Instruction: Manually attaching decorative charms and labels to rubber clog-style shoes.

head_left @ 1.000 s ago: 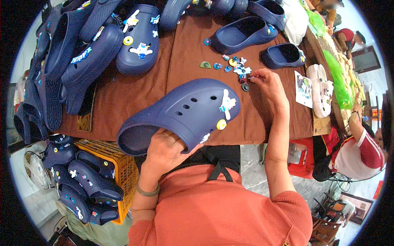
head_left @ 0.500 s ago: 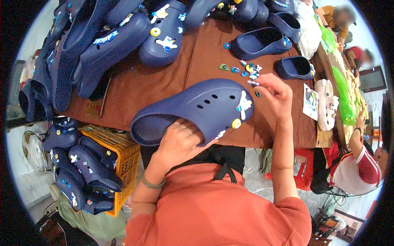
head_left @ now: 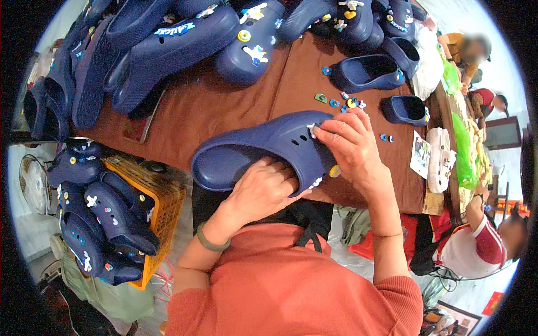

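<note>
Clasping the navy clog (head_left: 274,130) by the near rim of its opening, the left hand (head_left: 260,186) keeps its fingertips hidden inside. From where I stand, the right hand (head_left: 356,147), a moment ago out by the loose charms (head_left: 352,103), has come across to the shoe, thumb and fingers pinching a small white charm (head_left: 312,130) at its top; that piece now meets the shoe, as if at a hole.

As for edges, an orange crate (head_left: 171,207) stands below the table at left, the shoe overhangs the brown cloth's (head_left: 224,103) near edge with bare cloth beyond, charms crowd the right knuckles, and a white clog (head_left: 436,168) bounds the right.
</note>
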`<state>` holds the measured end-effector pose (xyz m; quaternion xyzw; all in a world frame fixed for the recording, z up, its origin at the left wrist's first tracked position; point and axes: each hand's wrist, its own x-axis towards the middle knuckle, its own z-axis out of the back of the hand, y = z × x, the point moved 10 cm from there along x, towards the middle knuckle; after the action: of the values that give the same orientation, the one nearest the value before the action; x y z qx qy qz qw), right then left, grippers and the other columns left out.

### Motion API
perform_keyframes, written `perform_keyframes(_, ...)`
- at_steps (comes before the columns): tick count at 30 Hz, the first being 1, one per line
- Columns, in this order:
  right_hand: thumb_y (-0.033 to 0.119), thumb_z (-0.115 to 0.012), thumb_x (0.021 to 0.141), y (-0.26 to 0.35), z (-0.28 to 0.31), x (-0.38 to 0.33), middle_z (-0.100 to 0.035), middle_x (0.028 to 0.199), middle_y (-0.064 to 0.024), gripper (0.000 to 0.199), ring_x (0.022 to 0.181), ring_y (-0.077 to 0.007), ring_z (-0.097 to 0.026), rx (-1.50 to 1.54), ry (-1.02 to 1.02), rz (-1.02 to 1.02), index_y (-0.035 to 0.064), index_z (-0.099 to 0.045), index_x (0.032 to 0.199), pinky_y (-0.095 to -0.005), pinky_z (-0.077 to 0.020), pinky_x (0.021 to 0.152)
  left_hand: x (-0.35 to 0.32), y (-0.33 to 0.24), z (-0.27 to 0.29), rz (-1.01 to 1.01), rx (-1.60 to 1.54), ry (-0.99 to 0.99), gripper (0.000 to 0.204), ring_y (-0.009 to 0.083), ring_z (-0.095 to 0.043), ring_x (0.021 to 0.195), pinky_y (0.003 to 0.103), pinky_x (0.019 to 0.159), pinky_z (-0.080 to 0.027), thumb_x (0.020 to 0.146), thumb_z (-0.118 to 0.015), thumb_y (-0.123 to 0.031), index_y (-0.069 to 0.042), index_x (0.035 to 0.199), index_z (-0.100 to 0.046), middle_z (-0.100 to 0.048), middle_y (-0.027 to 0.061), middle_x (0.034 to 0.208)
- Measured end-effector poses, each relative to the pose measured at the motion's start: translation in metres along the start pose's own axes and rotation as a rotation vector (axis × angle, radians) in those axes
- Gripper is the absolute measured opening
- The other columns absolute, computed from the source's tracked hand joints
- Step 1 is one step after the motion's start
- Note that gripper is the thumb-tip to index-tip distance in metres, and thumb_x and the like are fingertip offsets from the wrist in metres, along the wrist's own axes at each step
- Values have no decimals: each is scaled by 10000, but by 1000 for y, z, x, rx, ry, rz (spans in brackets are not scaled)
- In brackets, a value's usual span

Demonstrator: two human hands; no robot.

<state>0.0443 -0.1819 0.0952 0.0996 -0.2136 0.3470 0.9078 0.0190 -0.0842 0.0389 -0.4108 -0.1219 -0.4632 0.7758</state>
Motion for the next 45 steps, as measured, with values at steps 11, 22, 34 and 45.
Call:
perform_keyframes(11, 130, -666, 804, -13, -23, -1, -609, 1013, -41, 174, 1098, -255, -516, 17, 75, -157, 93, -675, 974, -510, -308, 1002, 8, 7, -3, -4, 30, 50, 240, 265, -627, 671, 373, 662, -485, 748, -758, -245, -28, 752, -656, -641, 100, 701)
perform_keyframes(22, 189, -643, 836, -32, -41, -7, -633, 956, -37, 128, 971, -200, -572, 54, -58, -202, 99, -678, 920, -492, -318, 977, 21, 26, -2, 137, 26, 56, 325, 301, -587, 584, 386, 589, -461, 770, -738, -263, -17, 629, -580, -592, 144, 618)
perform_keyframes(34, 122, -651, 826, -130, 8, -85, -634, 847, -109, 90, 821, -313, -596, 59, -48, -639, 39, -650, 863, -396, -462, 730, 17, 32, -6, 175, 14, 66, 370, 338, -549, 538, 398, 529, -423, 731, -783, -280, -4, 609, -568, -558, 161, 583)
perform_keyframes(45, -21, -667, 754, -160, -41, -148, -662, 979, -125, 280, 885, -205, -642, 320, 209, -945, -6, -632, 1031, -323, -498, 773, 15, 34, -6, 203, 3, 90, 395, 322, -557, 548, 395, 541, -433, 766, -747, -290, -9, 574, -545, -553, 149, 580)
